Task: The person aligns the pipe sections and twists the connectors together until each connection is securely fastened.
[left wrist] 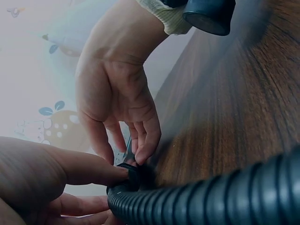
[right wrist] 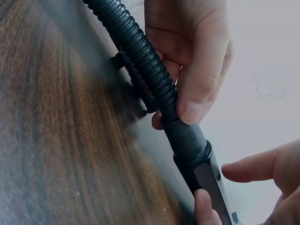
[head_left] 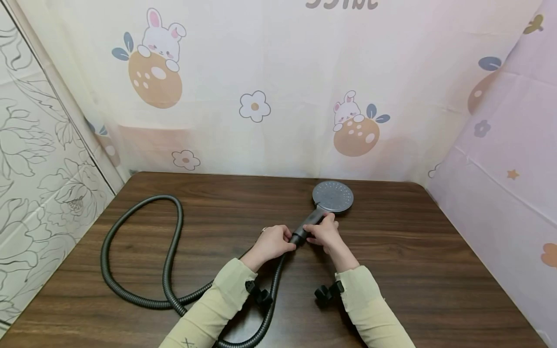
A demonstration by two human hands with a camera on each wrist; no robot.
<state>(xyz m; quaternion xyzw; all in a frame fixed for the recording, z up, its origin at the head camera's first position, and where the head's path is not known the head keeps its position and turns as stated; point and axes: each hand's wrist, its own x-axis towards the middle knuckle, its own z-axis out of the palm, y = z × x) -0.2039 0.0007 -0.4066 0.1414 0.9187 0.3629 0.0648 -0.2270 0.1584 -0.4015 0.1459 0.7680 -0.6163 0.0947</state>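
A dark grey shower head (head_left: pixel 333 196) lies toward the back of the table, its round, dotted spray face up. My right hand (head_left: pixel 327 237) holds its handle (right wrist: pixel 210 183), with a finger and the thumb on opposite sides. Just below, my left hand (head_left: pixel 271 243) pinches the smooth connector (right wrist: pixel 185 136) where the ribbed black hose (right wrist: pixel 140 54) meets the handle. Hose and handle run in one line there. In the left wrist view, the left hand's thumb lies over the connector, and the right hand beyond hides most of the handle.
The hose's long remainder loops across the left side of the brown wooden table (head_left: pixel 413 270) and passes under the left sleeve (head_left: pixel 217 304). Patterned cloth (head_left: pixel 287 58) hangs behind the table and along the right. Small black devices (head_left: pixel 328 292) sit on both wrists.
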